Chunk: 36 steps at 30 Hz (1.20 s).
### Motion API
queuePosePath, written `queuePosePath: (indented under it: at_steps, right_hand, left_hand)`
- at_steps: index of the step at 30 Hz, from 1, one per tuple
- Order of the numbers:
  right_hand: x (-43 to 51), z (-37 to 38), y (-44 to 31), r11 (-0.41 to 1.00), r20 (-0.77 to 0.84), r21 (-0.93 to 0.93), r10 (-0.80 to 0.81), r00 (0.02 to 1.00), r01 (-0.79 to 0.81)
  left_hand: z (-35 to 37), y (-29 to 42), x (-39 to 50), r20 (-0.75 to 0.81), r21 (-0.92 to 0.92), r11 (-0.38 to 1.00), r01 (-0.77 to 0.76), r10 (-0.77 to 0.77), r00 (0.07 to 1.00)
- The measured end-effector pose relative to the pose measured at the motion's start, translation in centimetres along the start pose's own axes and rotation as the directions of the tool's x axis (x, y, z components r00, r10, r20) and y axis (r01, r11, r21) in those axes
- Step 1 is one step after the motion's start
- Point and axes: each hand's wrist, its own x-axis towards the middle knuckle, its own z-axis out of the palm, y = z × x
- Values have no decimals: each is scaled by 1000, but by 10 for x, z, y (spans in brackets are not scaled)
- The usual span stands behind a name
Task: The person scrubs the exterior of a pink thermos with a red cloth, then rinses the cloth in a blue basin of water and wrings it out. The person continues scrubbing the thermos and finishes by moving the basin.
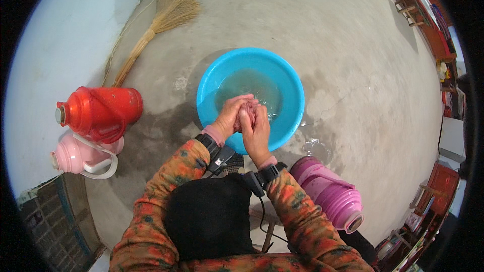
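A light blue plastic basin stands on the concrete floor before me, with shallow, cloudy water in it. My left hand and my right hand are pressed together over the near side of the basin. Between them is a crumpled pinkish cloth, mostly hidden by my fingers. Below and to the right of my hands, the water's surface is broken by ripples and bright glints.
Left of the basin are a red thermos flask and a pink one. A magenta thermos flask is near my right forearm. A straw broom leans by the wall. Damp patches mark the floor. Furniture lines the right edge.
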Motion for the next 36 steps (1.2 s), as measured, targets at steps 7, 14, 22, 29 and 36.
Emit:
queuePosePath:
  at_steps: [7, 14, 22, 29, 36]
  right_hand:
    - [44, -6, 22, 872, 2, 329, 383, 924, -363]
    - [41, -6, -7, 625, 181, 696, 324, 929, -353]
    - [50, -7, 8, 688, 98, 635, 378, 921, -350]
    - [53, 1, 37, 828, 156, 480, 244, 957, -289]
    - [49, -44, 97, 880, 9, -434, 217, 976, -192]
  left_hand:
    - [55, 0, -11, 128, 139, 973, -187, 169, 977]
    - [48, 9, -13, 325, 646, 615, -452, 313, 892]
    - [74, 22, -20, 144, 241, 963, -118, 85, 986]
    - [43, 6, -8, 203, 129, 985, -112, 84, 976]
    - [-19, 6, -2, -212, 596, 795, 115, 17, 977]
